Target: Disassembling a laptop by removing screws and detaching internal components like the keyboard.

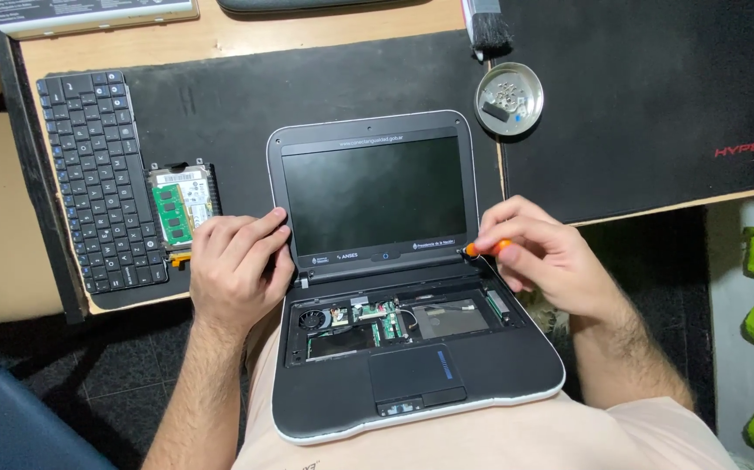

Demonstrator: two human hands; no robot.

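A small dark grey laptop [377, 261] rests on my lap, its lid open and its keyboard taken out, so the fan and circuit boards [368, 322] show. My left hand [236, 265] grips the left edge of the screen lid near the hinge. My right hand [538, 257] holds an orange-handled screwdriver [486, 248], its tip at the lower right corner of the screen bezel.
The removed keyboard [98, 178] lies on a black mat [238, 96] at the left, beside a drive with a green memory module [181, 209] on it. A round metal dish of screws [508, 97] and a brush [486, 26] sit behind the laptop. A second black mat [647, 113] covers the right.
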